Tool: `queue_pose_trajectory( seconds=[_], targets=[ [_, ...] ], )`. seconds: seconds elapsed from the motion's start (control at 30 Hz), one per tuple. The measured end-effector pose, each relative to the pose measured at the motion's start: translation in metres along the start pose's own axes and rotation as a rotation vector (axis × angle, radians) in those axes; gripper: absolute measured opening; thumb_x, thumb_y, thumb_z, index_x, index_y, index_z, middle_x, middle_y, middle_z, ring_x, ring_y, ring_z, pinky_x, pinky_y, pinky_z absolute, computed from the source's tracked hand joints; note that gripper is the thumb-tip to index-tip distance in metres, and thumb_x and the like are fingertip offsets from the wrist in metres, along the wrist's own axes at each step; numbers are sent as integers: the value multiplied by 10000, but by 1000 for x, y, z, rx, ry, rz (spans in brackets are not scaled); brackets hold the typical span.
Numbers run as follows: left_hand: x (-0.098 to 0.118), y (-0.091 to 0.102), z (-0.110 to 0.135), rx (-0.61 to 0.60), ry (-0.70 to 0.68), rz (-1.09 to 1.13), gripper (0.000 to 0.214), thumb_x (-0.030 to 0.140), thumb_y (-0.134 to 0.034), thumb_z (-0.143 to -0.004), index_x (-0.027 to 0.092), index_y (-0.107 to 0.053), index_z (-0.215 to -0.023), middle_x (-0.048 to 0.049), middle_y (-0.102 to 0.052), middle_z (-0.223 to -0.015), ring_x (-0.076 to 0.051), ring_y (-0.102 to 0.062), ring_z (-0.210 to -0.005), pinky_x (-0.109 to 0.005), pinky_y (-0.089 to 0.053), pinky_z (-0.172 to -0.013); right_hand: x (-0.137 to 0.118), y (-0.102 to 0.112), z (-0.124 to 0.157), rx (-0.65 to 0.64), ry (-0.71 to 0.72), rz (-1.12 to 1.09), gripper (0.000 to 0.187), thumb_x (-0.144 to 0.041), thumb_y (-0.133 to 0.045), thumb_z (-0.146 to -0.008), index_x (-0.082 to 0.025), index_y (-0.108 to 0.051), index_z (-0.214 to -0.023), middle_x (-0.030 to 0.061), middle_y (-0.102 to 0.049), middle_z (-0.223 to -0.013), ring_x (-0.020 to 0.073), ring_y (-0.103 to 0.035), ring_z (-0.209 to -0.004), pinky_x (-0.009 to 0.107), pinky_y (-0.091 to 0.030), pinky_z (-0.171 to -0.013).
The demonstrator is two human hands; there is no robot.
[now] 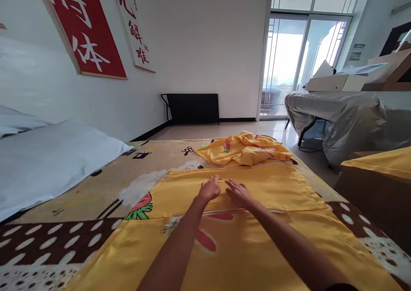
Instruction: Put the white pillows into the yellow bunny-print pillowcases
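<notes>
A yellow patterned sheet (276, 188) lies spread over the bed, with a folded upper layer across its middle. My left hand (210, 188) rests flat on that folded layer, fingers stretched forward. My right hand (236, 191) lies flat beside it, nearly touching, fingers spread out. Both hands hold nothing. A crumpled yellow cloth (244, 149) with a strawberry print sits at the far end of the bed, beyond my fingertips.
A white pillow (48, 162) lies on the left of the bed (64, 222). A table under a grey cover (346, 115) carries cardboard boxes (337, 82) at right. A black stand (192, 108) lines the far wall beside the glass balcony door (298, 60).
</notes>
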State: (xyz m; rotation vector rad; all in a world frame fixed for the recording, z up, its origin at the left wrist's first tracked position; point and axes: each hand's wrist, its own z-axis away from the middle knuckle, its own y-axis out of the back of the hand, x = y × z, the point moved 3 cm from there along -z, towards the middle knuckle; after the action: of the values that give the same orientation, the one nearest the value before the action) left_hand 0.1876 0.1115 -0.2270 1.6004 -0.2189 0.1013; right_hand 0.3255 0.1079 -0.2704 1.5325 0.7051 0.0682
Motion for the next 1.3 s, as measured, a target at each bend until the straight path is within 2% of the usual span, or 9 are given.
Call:
queue_pose_trajectory(
  seconds=[0.1,0.2,0.5,0.63,0.73,0.9,1.0,1.13,1.3],
  targets=[
    [-12,-49,-17,-22,30,-3,518,298,-276,-908,148,-397,-1389,-108,-359,-1473,-213,-322,-1367,-430,-272,-1100,-4,-22,-25,21,23,9,470,-329,-213,-967,-225,-386,-1392,87,-361,-1477,184,-290,-1371,414,-211,-1087],
    [-45,-67,-30,23,120,-25,573,438,-249,-910,181,-381,-1404,-98,-267,-1515,-229,-225,-1408,-485,-170,-1135,32,-24,-37,-1,6,50,506,-442,-243,-956,-238,-380,-1399,78,-331,-1494,203,-242,-1388,445,-165,-1098],
    [-209,-28,-27,87,378,-122,609,446,-188,-909,171,-306,-1439,-112,-238,-1527,-260,-216,-1409,-538,-180,-1110,226,46,8,25,-456,339,605,-539,-234,-918,-295,-222,-1471,-4,-144,-1554,194,-128,-1424,470,-107,-1120],
    [-271,-14,-2,119,406,-126,570,346,-174,-913,122,-431,-1370,-98,-345,-1483,-229,-290,-1383,-448,-241,-1120,273,66,34,55,-626,408,635,-562,-208,-909,-268,-238,-1471,34,-197,-1544,197,-211,-1405,449,-195,-1099],
    [-292,-8,6,326,315,-78,568,365,-188,-903,131,-520,-1299,-90,-449,-1418,-240,-397,-1324,-415,-369,-1052,283,69,42,79,-675,449,641,-557,-205,-906,-243,-276,-1460,51,-255,-1526,200,-249,-1391,448,-226,-1086],
    [-265,9,13,581,70,-125,500,332,-292,-857,115,-628,-1157,-133,-597,-1261,-261,-524,-1213,-422,-419,-996,246,75,41,331,-546,726,561,-312,-284,-905,-33,-414,-1374,211,-309,-1475,304,-268,-1374,509,-193,-1078],
    [-209,10,17,371,-64,-92,472,320,-333,-855,142,-619,-1186,-119,-574,-1293,-254,-489,-1251,-427,-402,-1020,177,57,23,417,-281,719,530,-213,-252,-901,-21,-429,-1362,217,-258,-1490,297,-246,-1386,502,-186,-1083],
    [-126,-16,27,77,-251,54,538,454,-244,-933,254,-329,-1426,-42,-331,-1492,-197,-288,-1385,-435,-276,-1117,56,-5,-6,226,-3,355,551,-444,-255,-942,-210,-357,-1431,80,-296,-1494,225,-287,-1378,455,-262,-1084],
    [-106,-45,42,-58,-255,101,529,496,-247,-930,314,-312,-1423,-22,-266,-1522,-180,-222,-1409,-464,-186,-1147,-25,-56,-15,-34,124,103,590,-542,-244,-930,-247,-359,-1428,22,-267,-1499,207,-228,-1397,456,-227,-1128]
  ],
)
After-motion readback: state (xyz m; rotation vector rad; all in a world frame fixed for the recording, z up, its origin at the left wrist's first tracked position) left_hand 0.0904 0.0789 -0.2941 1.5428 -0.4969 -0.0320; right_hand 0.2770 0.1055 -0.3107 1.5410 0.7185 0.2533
